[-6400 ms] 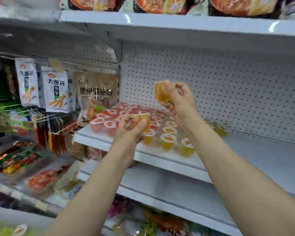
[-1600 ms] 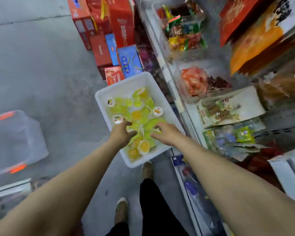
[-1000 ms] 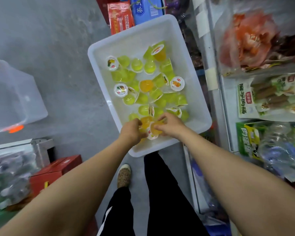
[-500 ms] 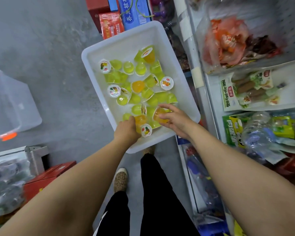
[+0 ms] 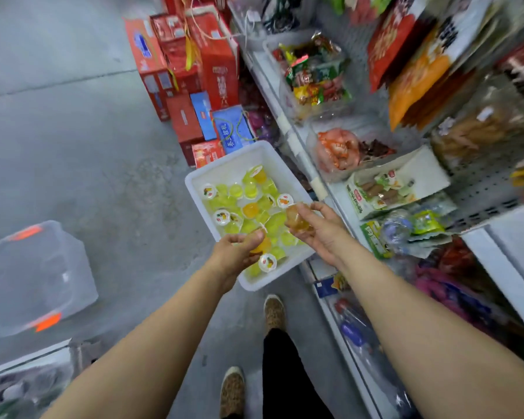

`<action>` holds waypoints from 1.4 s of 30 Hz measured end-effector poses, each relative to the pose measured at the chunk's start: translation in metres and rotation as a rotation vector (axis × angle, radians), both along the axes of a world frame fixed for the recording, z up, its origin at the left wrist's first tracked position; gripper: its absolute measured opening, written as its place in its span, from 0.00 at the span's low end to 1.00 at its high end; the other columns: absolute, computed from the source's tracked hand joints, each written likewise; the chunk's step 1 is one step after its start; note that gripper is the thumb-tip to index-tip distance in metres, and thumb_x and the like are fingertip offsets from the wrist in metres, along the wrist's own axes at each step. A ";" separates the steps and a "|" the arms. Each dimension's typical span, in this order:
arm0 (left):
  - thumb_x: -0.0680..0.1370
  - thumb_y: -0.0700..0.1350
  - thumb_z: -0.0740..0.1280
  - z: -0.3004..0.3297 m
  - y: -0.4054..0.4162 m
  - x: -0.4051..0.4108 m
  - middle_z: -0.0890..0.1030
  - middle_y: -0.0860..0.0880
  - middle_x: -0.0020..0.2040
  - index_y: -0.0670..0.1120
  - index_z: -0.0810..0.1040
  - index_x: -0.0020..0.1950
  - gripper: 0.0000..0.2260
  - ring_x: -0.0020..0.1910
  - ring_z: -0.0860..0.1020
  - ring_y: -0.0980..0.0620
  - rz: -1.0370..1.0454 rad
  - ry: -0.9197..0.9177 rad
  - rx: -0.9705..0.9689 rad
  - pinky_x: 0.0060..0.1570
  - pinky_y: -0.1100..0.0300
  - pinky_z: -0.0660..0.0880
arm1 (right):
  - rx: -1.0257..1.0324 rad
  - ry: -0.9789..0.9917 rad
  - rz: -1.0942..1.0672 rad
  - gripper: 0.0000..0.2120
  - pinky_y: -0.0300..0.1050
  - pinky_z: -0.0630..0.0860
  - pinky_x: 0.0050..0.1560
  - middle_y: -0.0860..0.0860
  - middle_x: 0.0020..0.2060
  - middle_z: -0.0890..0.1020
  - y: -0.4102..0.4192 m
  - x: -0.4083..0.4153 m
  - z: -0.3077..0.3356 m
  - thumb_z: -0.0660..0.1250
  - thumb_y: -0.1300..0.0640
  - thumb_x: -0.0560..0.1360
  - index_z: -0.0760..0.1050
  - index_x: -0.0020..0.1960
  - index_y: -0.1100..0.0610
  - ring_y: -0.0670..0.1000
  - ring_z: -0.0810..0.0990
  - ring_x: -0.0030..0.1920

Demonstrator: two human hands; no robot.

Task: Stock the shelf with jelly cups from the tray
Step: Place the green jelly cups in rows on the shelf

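A white tray [image 5: 224, 163] sits on the floor beside the shelving, holding several yellow-green and orange jelly cups [image 5: 250, 210]. My left hand [image 5: 235, 252] hovers over the tray's near left edge and grips an orange jelly cup [image 5: 262, 244]. My right hand [image 5: 321, 228] is raised above the tray's right side and holds another orange jelly cup [image 5: 295, 219] between thumb and fingers. Only lower, crowded parts of the shelf [image 5: 321, 189] appear at the right; the jelly cup row is out of view.
Red and blue gift boxes [image 5: 194, 74] stand on the floor beyond the tray. A clear plastic bin with orange latches [image 5: 37, 276] lies at the left. Snack packets [image 5: 384, 186] fill the shelf at the right. My feet [image 5: 274, 309] stand just behind the tray.
Both hands have lifted out of the tray, each with an orange jelly cup. The view has swung upward and away from the tray toward the shelving.
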State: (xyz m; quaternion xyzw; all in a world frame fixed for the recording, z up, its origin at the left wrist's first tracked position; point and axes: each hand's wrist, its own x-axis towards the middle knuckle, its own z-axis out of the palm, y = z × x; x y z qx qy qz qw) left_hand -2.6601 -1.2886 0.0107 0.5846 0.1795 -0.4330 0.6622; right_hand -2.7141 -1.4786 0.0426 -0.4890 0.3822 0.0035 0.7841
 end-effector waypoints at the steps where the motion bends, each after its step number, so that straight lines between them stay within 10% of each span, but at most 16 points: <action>1: 0.73 0.45 0.75 0.015 0.000 -0.004 0.82 0.39 0.57 0.39 0.74 0.55 0.17 0.44 0.83 0.48 -0.004 -0.006 -0.053 0.41 0.62 0.80 | -0.033 -0.029 -0.030 0.15 0.56 0.79 0.57 0.61 0.51 0.83 0.002 -0.006 0.017 0.73 0.56 0.75 0.71 0.56 0.57 0.58 0.84 0.44; 5: 0.70 0.45 0.76 0.082 -0.009 -0.019 0.82 0.40 0.58 0.32 0.68 0.69 0.34 0.52 0.83 0.45 -0.032 -0.078 -0.247 0.47 0.60 0.81 | -0.141 -0.184 -0.158 0.28 0.48 0.82 0.42 0.61 0.52 0.83 0.003 -0.035 0.095 0.76 0.51 0.68 0.70 0.62 0.59 0.57 0.84 0.44; 9: 0.70 0.41 0.74 0.153 -0.027 -0.046 0.82 0.41 0.58 0.47 0.69 0.70 0.30 0.55 0.82 0.44 -0.074 -0.187 -0.445 0.52 0.55 0.79 | -0.311 -0.306 -0.248 0.10 0.46 0.80 0.38 0.56 0.45 0.85 -0.006 -0.078 0.169 0.72 0.54 0.76 0.71 0.48 0.54 0.53 0.83 0.43; 13: 0.74 0.42 0.72 0.214 -0.056 -0.081 0.77 0.41 0.66 0.51 0.75 0.65 0.20 0.58 0.81 0.43 -0.216 -0.297 -0.584 0.55 0.52 0.80 | -0.482 -0.376 -0.343 0.13 0.49 0.79 0.39 0.66 0.58 0.81 -0.019 -0.128 0.240 0.75 0.50 0.73 0.71 0.46 0.52 0.62 0.82 0.52; 18: 0.77 0.41 0.71 0.279 -0.095 -0.136 0.79 0.42 0.62 0.50 0.76 0.59 0.12 0.53 0.82 0.43 -0.376 -0.444 -0.661 0.57 0.50 0.79 | -0.678 -0.466 -0.536 0.13 0.45 0.79 0.36 0.59 0.47 0.83 -0.030 -0.195 0.328 0.77 0.48 0.71 0.73 0.42 0.49 0.58 0.82 0.44; 24: 0.66 0.54 0.79 0.342 -0.134 -0.218 0.83 0.44 0.52 0.50 0.75 0.59 0.26 0.46 0.82 0.44 -0.556 -0.633 -0.711 0.48 0.46 0.77 | -0.932 -0.460 -0.723 0.17 0.45 0.77 0.39 0.56 0.50 0.84 -0.049 -0.298 0.404 0.78 0.44 0.68 0.75 0.47 0.50 0.53 0.82 0.46; 42: 0.72 0.44 0.75 0.403 -0.226 -0.487 0.83 0.54 0.40 0.47 0.75 0.57 0.17 0.38 0.81 0.59 -0.743 -0.749 -0.946 0.38 0.61 0.75 | -1.161 0.007 -1.165 0.11 0.52 0.81 0.47 0.50 0.41 0.84 -0.104 -0.629 0.395 0.80 0.53 0.67 0.78 0.42 0.51 0.49 0.81 0.39</action>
